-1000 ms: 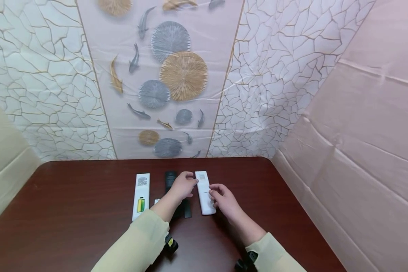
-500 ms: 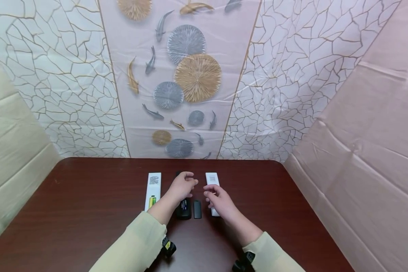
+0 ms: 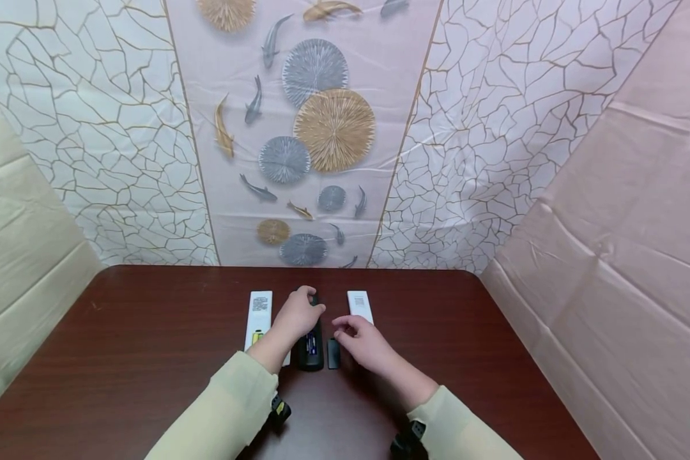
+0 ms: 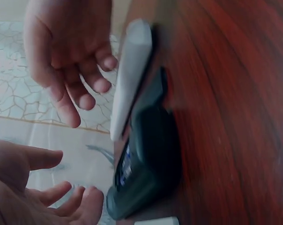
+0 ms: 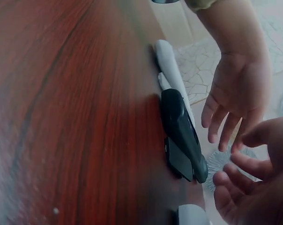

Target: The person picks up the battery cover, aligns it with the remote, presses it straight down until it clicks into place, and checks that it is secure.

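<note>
A black remote control (image 3: pixel 310 350) lies back side up on the table, its battery compartment uncovered with dark blue batteries visible inside. Just right of it is a loose black battery cover (image 3: pixel 333 354). My left hand (image 3: pixel 296 314) hovers over the remote's upper part, fingers loosely bent and holding nothing. Over the lower end of the right white remote control (image 3: pixel 360 305), and close to the black cover, my right hand (image 3: pixel 363 342) is held in the air with nothing in it. Both wrist views show the left hand (image 4: pixel 43 183) and right hand (image 5: pixel 258 178) raised above the remotes.
Another white remote control (image 3: pixel 259 313) lies at the left with a yellow-green battery showing, partly hidden by the left forearm. A small white piece (image 3: pixel 287 360) sits beside it. The dark red-brown table (image 3: pixel 149 358) meets patterned walls behind and plain ones at the sides.
The view has swung left. My left hand has shifted left, over the black remote. My right hand has moved left from the right white remote's edge, toward the black cover.
</note>
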The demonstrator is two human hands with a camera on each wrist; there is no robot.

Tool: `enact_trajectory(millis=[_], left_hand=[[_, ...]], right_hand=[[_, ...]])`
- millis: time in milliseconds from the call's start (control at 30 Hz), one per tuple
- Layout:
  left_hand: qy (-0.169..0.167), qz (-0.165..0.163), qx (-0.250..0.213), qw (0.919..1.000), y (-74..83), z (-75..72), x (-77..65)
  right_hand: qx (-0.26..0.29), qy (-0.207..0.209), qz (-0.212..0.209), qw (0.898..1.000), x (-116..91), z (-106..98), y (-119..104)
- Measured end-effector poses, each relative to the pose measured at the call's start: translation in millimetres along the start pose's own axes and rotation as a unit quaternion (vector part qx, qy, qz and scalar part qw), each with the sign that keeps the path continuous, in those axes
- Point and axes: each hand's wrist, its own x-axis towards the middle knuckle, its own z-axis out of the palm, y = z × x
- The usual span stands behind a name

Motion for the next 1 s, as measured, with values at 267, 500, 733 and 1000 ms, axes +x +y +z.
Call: enact_trajectory(millis=[267, 500, 733, 1000], left_hand=[[-0.018, -0.022, 0.112, 0.9932, -6.4, -0.8, 9.2], [-0.022, -0.029, 0.145, 0.9888, -14.1, 4.0, 18.7], [-0.020, -0.032, 0.139, 0.9896, -13.6, 5.3, 20.2], [-0.026, -0.039, 0.130, 0.9904, -14.3, 6.1, 21.5]], right_hand=[[-0.219, -0.055, -0.035, 0.974, 2.9, 5.4, -3.7], [-0.326, -0.069, -0.049, 0.942, 3.8, 11.4, -5.5], [-0.347, -0.080, -0.049, 0.933, 7.5, 14.1, -7.3], [-0.363, -0.095, -0.033, 0.927, 11.3, 15.3, -9.7]])
